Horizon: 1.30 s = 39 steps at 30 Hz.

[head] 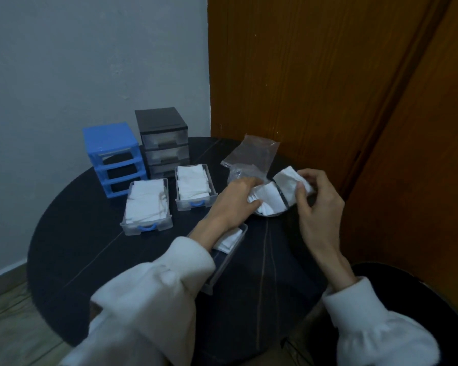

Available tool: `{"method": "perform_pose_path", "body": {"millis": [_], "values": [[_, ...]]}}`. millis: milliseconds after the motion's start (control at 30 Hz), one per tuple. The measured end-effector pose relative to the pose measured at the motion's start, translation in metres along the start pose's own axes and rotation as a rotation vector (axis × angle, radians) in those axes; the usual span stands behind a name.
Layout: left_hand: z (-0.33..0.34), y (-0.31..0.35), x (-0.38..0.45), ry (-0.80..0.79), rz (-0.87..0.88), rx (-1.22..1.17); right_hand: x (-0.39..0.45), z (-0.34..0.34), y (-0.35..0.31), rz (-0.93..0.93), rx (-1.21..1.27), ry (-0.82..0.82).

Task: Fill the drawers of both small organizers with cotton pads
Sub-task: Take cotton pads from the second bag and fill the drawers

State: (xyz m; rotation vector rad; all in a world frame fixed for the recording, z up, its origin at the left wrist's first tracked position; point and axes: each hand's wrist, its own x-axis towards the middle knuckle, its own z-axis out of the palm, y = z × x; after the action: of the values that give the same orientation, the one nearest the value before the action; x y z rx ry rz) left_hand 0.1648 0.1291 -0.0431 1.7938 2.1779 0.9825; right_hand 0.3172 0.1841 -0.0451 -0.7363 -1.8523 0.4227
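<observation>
Two small plastic drawer organizers sit at the far left of the round black table: blue-framed organizer w/ all three slots empty, and just right of it the black-framed organizer w/ its clear drawers pushed in. Nearer, in front of them, two clear pulled-out drawers w/ blue handles lie side by side but apart: left drawer heaped w/ white square cotton pads, right drawer likewise full. A third clear drawer lies nearer still, mostly hidden under the left forearm, a few white pads showing at its far end. Right of centre, loose white cotton pads are piled in a crumpled clear plastic bag whose far end stands up against the brown wooden door. Left hand reaches into that pile, fingers curled down around pads, thumb tucked under. Right hand lifted just right of the pile, thumb & forefinger pinching a white pad, other fingers loosely curled. Both arms in cream fleece sleeves. Grey wall behind the organizers; wood floor at the near left.
</observation>
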Motion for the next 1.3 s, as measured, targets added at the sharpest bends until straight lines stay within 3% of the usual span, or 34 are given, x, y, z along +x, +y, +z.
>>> {"method": "perform_pose_path", "body": {"millis": [233,433,733,1033,1300], "values": [[-0.007,-0.003,-0.002,0.014,-0.035,-0.104,0.001,-0.004,-0.013,-0.003,0.098,0.037],[-0.04,-0.015,-0.029,0.056,-0.056,-0.141,-0.01,0.008,-0.032,-0.023,0.201,-0.163],[-0.042,-0.051,-0.093,0.103,-0.205,-0.37,-0.026,0.034,-0.044,0.153,0.414,-0.412],[-0.038,-0.055,-0.105,0.08,-0.251,-0.577,-0.033,0.034,-0.058,0.256,0.466,-0.575],[-0.04,-0.057,-0.109,0.071,-0.35,-0.738,-0.044,0.039,-0.071,0.205,0.41,-0.734]]}}
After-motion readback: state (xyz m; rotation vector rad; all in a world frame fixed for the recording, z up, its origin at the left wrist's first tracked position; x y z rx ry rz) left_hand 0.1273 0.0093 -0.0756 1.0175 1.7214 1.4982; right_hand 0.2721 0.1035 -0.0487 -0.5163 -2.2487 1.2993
